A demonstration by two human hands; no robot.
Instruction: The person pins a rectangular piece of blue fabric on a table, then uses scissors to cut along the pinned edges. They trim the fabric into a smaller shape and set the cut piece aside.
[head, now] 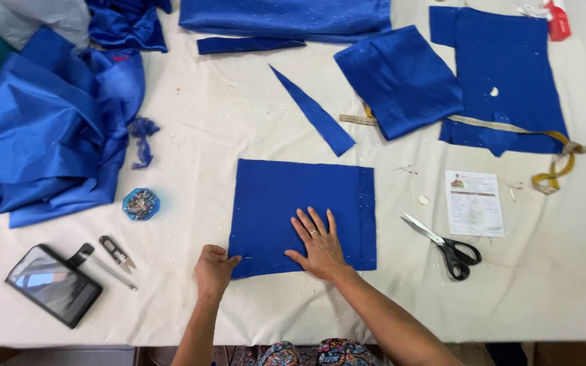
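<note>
Right hand (318, 245) flat on blue cloth (286, 203), left hand (214, 269) pinching corner, scissors (445, 245) beside.

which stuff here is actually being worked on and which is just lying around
In hand:
- blue fabric panel, flat on the table
- right hand, pressed flat on it
- left hand, pinching its lower left edge

Lying about:
- scissors
- pin box
- phone
- thread snips
- measuring tape
- paper slip
- fabric heap

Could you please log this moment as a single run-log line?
left hand: pinching lower-left corner of blue fabric rectangle | right hand: flat on it, fingers spread | scissors: right of it, untouched | surface: white table
</note>
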